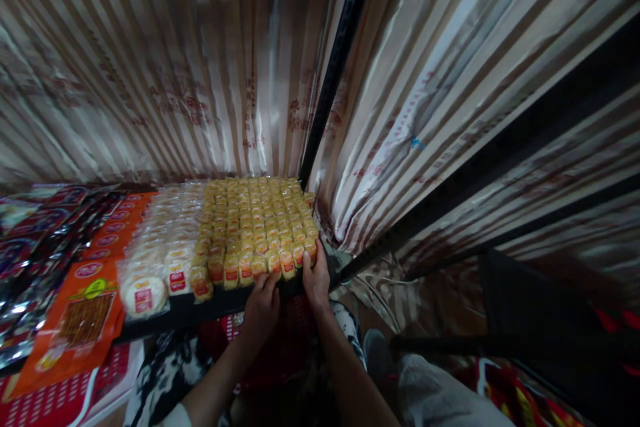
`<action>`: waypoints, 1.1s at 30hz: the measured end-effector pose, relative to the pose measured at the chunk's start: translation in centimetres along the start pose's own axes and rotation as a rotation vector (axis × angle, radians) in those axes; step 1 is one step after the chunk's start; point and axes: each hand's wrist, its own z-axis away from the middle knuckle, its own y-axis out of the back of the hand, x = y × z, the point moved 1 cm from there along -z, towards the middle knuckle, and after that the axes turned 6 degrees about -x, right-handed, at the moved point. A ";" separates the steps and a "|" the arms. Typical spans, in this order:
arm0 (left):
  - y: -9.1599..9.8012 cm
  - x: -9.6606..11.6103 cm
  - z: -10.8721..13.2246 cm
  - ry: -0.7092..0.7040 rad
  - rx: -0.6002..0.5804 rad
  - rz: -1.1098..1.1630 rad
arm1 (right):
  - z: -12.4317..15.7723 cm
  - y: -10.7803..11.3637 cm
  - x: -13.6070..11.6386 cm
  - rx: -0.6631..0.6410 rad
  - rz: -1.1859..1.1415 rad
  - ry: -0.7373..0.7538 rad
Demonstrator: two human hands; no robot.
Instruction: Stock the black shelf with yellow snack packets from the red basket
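Rows of small yellow wrapped cakes (260, 227) stand packed together on a dark shelf (220, 303), with red labels on the front row. My right hand (317, 280) is at the front right corner of the block, its thumb and fingers around a wrapped cake (310, 249) there. At the front edge, my left hand (263, 300) rests its fingertips against the lower part of the front row. Its fingers are loosely bent, and I see nothing held in them. The right hand partly covers the corner packs.
White round wrapped cakes (144, 297) and orange snack bags (90, 307) lie left of the yellow block, then dark shiny packs (45, 247). A black metal post (340, 60) rises behind. Striped sheeting (225, 67) hangs around. A red basket (55, 397) stands below; another person's leg (440, 393) shows lower right.
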 end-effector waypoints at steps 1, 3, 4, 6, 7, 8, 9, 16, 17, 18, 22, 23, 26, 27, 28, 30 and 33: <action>0.1 0.0 -0.3 0.001 0.007 0.014 | 0.0 0.0 0.0 0.005 0.004 -0.009; 0.2 0.0 -0.8 0.014 0.015 0.028 | 0.1 0.1 0.0 0.009 0.008 -0.023; 0.2 0.0 -1.0 0.025 0.012 0.027 | 0.1 0.1 0.0 0.008 0.009 -0.030; 0.2 0.0 -1.3 0.043 0.004 0.005 | 0.2 0.1 0.0 -0.002 0.015 -0.040; 0.2 0.1 -1.4 0.044 -0.001 -0.016 | 0.2 0.1 0.0 -0.010 0.019 -0.039; 0.1 0.1 -1.4 0.039 -0.009 -0.041 | 0.2 0.0 0.0 -0.016 0.024 -0.035; 0.0 0.1 -1.4 0.026 -0.018 -0.073 | 0.2 0.0 -0.1 -0.020 0.029 -0.027; 0.1 0.1 0.1 -0.146 -0.086 -0.310 | 0.1 -0.4 0.0 0.028 0.024 0.017; 0.2 0.0 0.5 -0.163 -0.055 -0.334 | 0.1 -0.4 0.1 0.035 0.024 0.004; 0.4 0.0 1.0 -0.167 -0.018 -0.359 | 0.1 -0.4 0.2 0.042 0.021 -0.010; 1.0 -0.5 2.1 -0.104 0.066 -0.420 | 0.1 -0.4 0.5 0.055 0.003 -0.035; 1.0 -0.7 2.2 -0.089 0.063 -0.425 | 0.1 -0.3 0.5 0.056 0.002 -0.035; 0.9 -0.9 1.7 -0.085 0.047 -0.442 | 0.1 -0.2 0.7 0.052 0.006 -0.029; 0.9 -0.9 1.5 -0.089 0.046 -0.445 | 0.1 -0.1 0.8 0.052 0.006 -0.027; 0.9 -0.9 1.4 -0.091 0.047 -0.443 | 0.1 0.0 0.9 0.058 0.005 -0.026; 0.9 -0.6 1.4 -0.092 0.065 -0.420 | 0.1 0.3 1.1 0.079 -0.005 -0.022; 1.3 -0.2 1.6 -0.100 0.118 -0.363 | 0.1 0.6 1.5 0.104 -0.048 -0.006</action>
